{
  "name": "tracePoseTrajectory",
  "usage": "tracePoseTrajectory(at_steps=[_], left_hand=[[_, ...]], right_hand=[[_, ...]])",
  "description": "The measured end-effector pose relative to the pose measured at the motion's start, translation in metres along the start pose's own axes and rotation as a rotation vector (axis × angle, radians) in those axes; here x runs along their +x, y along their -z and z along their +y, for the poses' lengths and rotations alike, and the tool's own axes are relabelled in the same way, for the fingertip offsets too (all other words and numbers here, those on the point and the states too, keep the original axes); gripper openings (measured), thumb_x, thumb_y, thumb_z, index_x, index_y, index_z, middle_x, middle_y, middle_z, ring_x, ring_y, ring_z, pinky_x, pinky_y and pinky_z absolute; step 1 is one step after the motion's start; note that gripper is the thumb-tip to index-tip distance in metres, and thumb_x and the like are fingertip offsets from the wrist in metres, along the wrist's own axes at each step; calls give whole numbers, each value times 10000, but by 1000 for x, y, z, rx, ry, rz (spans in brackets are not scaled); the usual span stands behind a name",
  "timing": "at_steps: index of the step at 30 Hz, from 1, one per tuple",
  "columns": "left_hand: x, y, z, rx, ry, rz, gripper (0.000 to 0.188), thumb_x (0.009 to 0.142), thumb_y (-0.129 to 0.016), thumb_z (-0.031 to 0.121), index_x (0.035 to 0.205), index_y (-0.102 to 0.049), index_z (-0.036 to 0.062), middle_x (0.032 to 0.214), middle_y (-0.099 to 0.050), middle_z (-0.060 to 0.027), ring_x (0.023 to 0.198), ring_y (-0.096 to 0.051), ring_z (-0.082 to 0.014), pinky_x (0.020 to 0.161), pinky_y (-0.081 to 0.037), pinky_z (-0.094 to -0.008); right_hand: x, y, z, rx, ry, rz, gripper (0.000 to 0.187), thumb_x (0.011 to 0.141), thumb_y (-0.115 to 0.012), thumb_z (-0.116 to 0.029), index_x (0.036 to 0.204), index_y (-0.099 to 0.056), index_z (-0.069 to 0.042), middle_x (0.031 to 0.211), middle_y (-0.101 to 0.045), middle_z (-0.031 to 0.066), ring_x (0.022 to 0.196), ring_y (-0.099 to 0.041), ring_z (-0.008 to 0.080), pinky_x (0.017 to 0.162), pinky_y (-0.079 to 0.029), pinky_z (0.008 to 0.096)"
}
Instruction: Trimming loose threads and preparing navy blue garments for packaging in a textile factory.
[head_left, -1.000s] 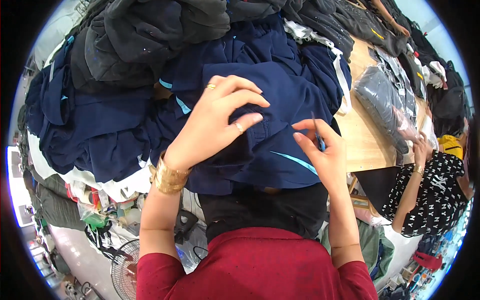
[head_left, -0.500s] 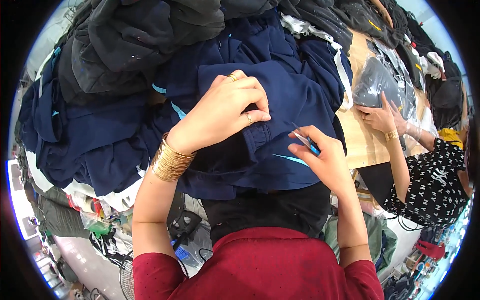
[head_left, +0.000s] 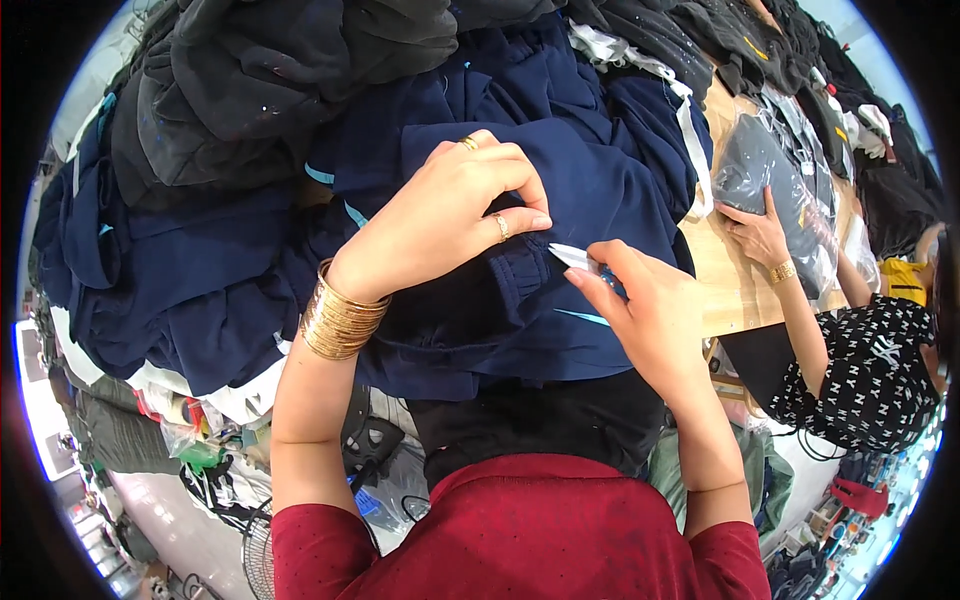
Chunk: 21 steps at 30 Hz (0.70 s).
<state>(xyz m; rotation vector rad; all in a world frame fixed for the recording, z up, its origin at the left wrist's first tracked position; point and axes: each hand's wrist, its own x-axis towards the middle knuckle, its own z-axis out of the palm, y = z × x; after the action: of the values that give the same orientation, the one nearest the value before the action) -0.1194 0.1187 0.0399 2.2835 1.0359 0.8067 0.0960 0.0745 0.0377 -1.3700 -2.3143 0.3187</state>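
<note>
Closest to the body, the right hand (head_left: 655, 310) is curled around small clippers (head_left: 571, 256), whose blue grip sits between thumb and fingers while the pale blades run left and slightly away from the body. Just past their tip, to the left of that hand, lies the gathered band (head_left: 515, 275) of a navy garment (head_left: 615, 195); whether blade and cloth touch, I cannot tell. The left hand (head_left: 440, 215) is nearer the band, arching over it from the left, thumb and forefinger pinched together just beyond the blade tip; any thread or cloth between them is too small to make out. Farther off, dark garments (head_left: 280, 90) are heaped beyond the navy cloth, and to the right, across a wooden surface (head_left: 735, 290), a co-worker's hand (head_left: 757, 237) rests against a plastic-wrapped bundle (head_left: 748, 165).
</note>
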Motion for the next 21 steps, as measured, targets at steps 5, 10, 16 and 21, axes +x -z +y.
tracePoseTrajectory(at_steps=[5, 10, 16, 21], left_hand=[[-1, -1, 2, -12, 2, 5, 104, 775, -659, 124, 770, -597, 41, 810, -627, -27, 786, -550, -186, 754, -408, -292], [-2, -2, 1, -114, -14, 2, 98, 774, -663, 118, 780, -601, 42, 814, -624, -23, 803, -549, -178, 775, -409, -295], [-8, 0, -4, -6, -24, 92, 90, 755, -673, 132, 775, -620, 63, 913, -612, -15, 885, -520, -198, 817, -388, -311], [-10, -9, -8, 52, -39, 82, 82, 735, -675, 145, 762, -632, 82, 1015, -575, 11, 993, -469, -199, 869, -346, -336]], right_hand=[[1, -3, -1, -64, 8, -25, 242, 802, -633, -321, 835, -570, -90, 623, -554, 46, 560, -575, 221, 500, -426, 322], [2, -5, -3, -67, 21, -39, 239, 808, -624, -323, 810, -557, -94, 608, -542, 44, 554, -571, 219, 495, -424, 323], [2, 0, -2, -56, -19, -91, 233, 808, -634, -300, 820, -568, -77, 643, -574, 67, 549, -570, 231, 502, -420, 323], [0, 2, 2, -17, -85, -129, 233, 803, -648, -277, 851, -588, -57, 716, -620, 85, 542, -566, 229, 514, -420, 310]])
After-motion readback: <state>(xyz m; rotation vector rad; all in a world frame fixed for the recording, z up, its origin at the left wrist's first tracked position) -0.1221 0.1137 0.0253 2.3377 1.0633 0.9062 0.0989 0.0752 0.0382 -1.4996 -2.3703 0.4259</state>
